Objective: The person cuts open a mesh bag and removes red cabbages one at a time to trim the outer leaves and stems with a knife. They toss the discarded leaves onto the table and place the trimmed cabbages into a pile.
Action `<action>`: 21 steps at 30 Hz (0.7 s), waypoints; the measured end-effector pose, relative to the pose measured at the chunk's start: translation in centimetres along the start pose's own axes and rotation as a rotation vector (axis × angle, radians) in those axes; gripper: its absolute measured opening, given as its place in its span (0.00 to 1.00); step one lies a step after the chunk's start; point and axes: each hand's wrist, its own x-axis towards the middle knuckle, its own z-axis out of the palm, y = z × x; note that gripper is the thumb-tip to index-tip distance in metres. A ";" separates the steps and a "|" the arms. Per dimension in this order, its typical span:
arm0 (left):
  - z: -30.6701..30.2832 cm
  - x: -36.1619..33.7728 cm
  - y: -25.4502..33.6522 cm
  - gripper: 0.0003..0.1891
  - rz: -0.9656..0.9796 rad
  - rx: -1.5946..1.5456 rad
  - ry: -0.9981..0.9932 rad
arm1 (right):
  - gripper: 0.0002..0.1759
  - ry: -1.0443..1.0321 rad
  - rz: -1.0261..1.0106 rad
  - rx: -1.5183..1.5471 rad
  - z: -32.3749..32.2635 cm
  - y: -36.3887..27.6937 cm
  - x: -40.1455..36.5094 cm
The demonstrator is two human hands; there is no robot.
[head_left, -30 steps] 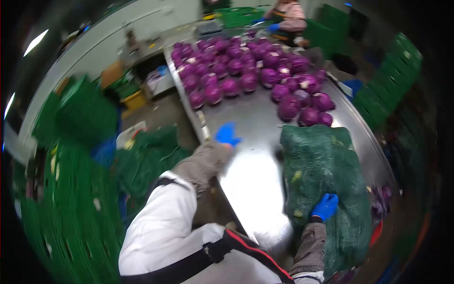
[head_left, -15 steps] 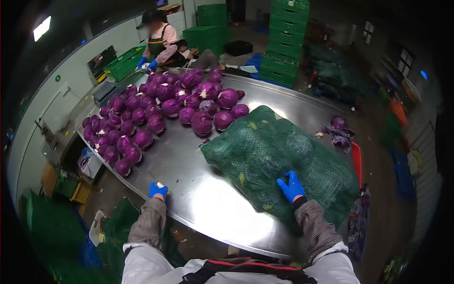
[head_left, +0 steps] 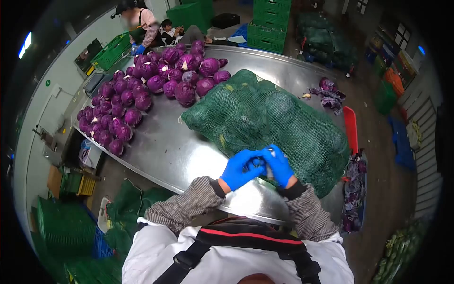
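A bulging green net sack (head_left: 283, 123) lies on the steel table (head_left: 170, 151), its near edge right in front of me. Both my hands wear blue gloves and meet at that near edge. My left hand (head_left: 240, 169) is curled against my right hand (head_left: 279, 164), and together they pinch a small pale object and the netting between them. What the small object is I cannot make out. Many red cabbages (head_left: 142, 90) lie loose on the far left part of the table, beyond the sack.
Another person in blue gloves (head_left: 137, 23) works at the table's far end beside a green crate (head_left: 109, 53). Stacked green crates (head_left: 272, 23) stand behind. Cabbage leaves (head_left: 328, 94) and a red tray (head_left: 351, 128) lie at the right edge. Green sacks and crates cover the floor at left.
My left hand left the table's near-left edge and came to my right hand at the sack's near edge. The view swung from the left side back over the table.
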 end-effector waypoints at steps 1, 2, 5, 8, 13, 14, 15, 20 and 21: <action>-0.7 0.6 -1.0 0.21 0.053 0.061 0.060 | 0.15 0.021 0.120 0.054 -1.3 -0.8 -1.2; -2.0 1.4 -1.9 0.19 0.108 0.122 0.119 | 0.15 0.123 0.185 -0.189 -3.2 -0.9 -1.8; -7.1 5.3 -5.7 0.22 0.160 0.363 0.444 | 0.15 0.278 0.116 -0.558 -9.9 1.1 -2.6; -11.4 9.8 -7.7 0.28 0.140 0.572 0.566 | 0.15 0.276 0.257 -0.428 -9.7 -4.3 -3.1; -13.5 15.0 -10.7 0.36 0.037 0.908 0.588 | 0.18 0.130 -0.016 -0.896 -9.8 -7.8 3.4; -13.7 15.8 -11.4 0.37 -0.036 0.977 0.562 | 0.18 0.132 -0.017 -0.897 -9.0 -8.7 5.2; -13.9 16.1 -13.0 0.37 -0.128 1.068 0.576 | 0.18 0.152 -0.120 -1.061 -8.0 -9.5 7.1; -14.8 15.2 -13.7 0.34 -0.280 1.146 0.448 | 0.18 0.057 0.022 -1.546 -2.1 -11.6 17.9; -15.4 15.0 -14.0 0.33 -0.274 1.111 0.435 | 0.19 0.037 0.023 -1.561 -1.2 -11.1 20.5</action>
